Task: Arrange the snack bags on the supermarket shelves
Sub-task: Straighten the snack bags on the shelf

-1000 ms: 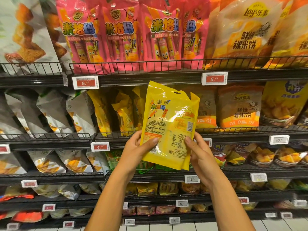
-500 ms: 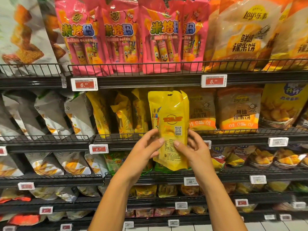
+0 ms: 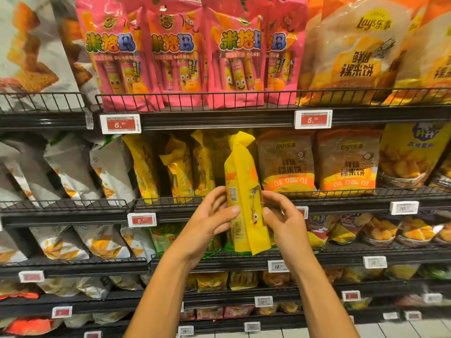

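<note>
Holding a yellow snack bag (image 3: 244,191) upright and edge-on before the middle shelf (image 3: 341,193), I pinch its lower half with my left hand (image 3: 207,223) on one side and my right hand (image 3: 283,220) on the other. Its crumpled top seal leans right, a printed label and cartoon face showing. More yellow bags (image 3: 178,167) stand behind the wire rail

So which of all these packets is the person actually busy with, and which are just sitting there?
In the job:
yellow bag, held edge-on between left hand and right hand
yellow bags on the second shelf, the same colour

Just there:
pink bags
orange Lay's bags
white bags
price tags
</note>
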{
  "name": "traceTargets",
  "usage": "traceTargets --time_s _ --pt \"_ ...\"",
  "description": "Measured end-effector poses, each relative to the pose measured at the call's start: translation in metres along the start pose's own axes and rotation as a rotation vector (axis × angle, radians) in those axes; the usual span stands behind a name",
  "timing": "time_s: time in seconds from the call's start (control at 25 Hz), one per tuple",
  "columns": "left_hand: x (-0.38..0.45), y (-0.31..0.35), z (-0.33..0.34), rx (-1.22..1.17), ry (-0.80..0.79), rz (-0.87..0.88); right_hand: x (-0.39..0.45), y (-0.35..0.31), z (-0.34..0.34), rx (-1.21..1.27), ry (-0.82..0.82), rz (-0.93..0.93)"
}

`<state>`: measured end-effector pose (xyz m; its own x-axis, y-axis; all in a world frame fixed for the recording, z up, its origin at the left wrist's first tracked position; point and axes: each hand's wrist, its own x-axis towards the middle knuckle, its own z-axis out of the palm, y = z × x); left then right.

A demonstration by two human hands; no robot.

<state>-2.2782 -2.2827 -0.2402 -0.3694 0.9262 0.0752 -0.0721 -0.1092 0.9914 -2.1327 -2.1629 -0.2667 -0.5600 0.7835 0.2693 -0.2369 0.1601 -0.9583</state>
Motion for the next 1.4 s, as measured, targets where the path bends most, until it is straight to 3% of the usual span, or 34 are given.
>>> traceTargets --time_s 0.16,0.36,0.8,1.08,1.4 --pt "0.001 -0.006 -0.004 -0.008 -0.114 0.042 -0.003 0.0 0.004 -0.063 -0.052 0.046" --pt "0.006 -0.008 -0.014 -0.036 -0.055 0.054 -0.005 0.0 0.018 -0.113 -0.122 0.08" --pt "0.001 -0.017 -0.067 -0.311 -0.023 0.01 -0.001 0.003 0.031 0.156 -0.125 0.16" --pt "0.003 -0.019 -0.088 -0.224 -0.026 0.036 -0.003 0.006 0.043 0.135 -0.066 0.132" --pt "0.016 -0.034 -0.084 -0.102 0.0 -0.104 -0.01 0.027 0.04 0.141 0.036 0.224"
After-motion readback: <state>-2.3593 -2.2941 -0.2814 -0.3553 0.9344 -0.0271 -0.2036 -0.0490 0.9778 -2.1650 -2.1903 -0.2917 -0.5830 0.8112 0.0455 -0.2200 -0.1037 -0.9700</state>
